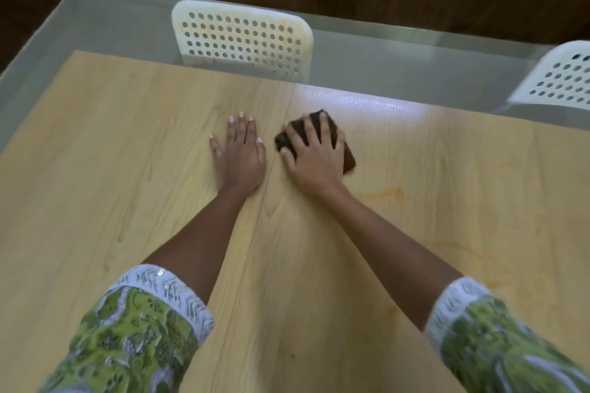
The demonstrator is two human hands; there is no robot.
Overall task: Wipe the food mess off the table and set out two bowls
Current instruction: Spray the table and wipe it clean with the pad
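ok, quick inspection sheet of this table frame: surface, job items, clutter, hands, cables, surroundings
Surface: wooden table, orange smears near right forearm.
Job's things: dark cloth on table; bowls not seen.
Clutter: nothing seen.
Grippers: left hand flat on table; right hand presses the cloth, fingers spread.
Cables: nothing seen.
Surroundings: two white perforated chairs, one at the far edge, one far right; dark floor beyond.

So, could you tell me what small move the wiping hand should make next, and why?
Probably draw the dark cloth under the right hand back and to the right, onto the orange smear on the table. That stain sits just behind the cloth, unwiped. The left hand lies flat, bracing.
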